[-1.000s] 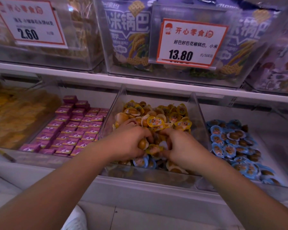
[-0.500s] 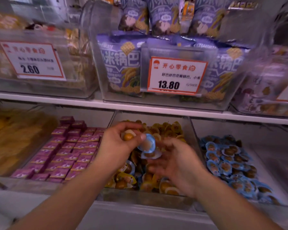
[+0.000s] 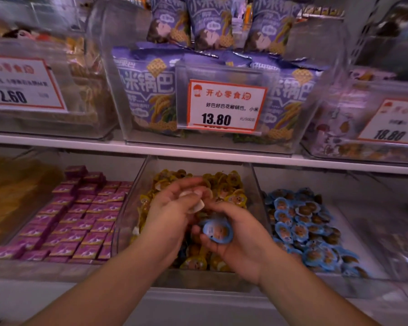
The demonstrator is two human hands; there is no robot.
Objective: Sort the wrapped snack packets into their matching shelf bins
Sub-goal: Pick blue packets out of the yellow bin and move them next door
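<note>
Both hands are over the middle clear plastic bin (image 3: 257, 184) on the lower shelf, which is full of small round yellow-lidded snack cups (image 3: 231, 184).

Right hand (image 3: 240, 238): palm up, fingers loosely curled w/ a small round blue-lidded snack cup (image 3: 218, 231) cradled in them. Cup's foil lid is light blue w/ a cartoon face printed in the centre and a slightly wavy rim; lid faces the camera. It sits just above the yellow pile, btwn the two hands.

Left hand (image 3: 172, 212): fingers bent, pinching a pale, whitish round packet (image 3: 194, 202) btwn thumb and fingertips; blurred, so print and colour of that one can't be made out. Left hand's fingertips are just beside the right hand's fingers.

Bin to the right, a clear plastic bin (image 3: 363, 231), holds a heap of matching blue-lidded cups (image 3: 299, 222) w/ brown contents showing on some. Bin to the left holds rows of small purple-pink rectangular wrapped blocks (image 3: 80, 215), laid flat. Far left: a blurred yellow-orange pile (image 3: 14, 191).

Upper shelf: clear bin of purple printed snack bags (image 3: 149, 90) w/ a white-and-red price tag reading 13.80 (image 3: 225, 107) on its front. Tag reading 2.60 (image 3: 21, 83) on the left bin, tag reading 18.80 (image 3: 393, 123) on the right one.
</note>
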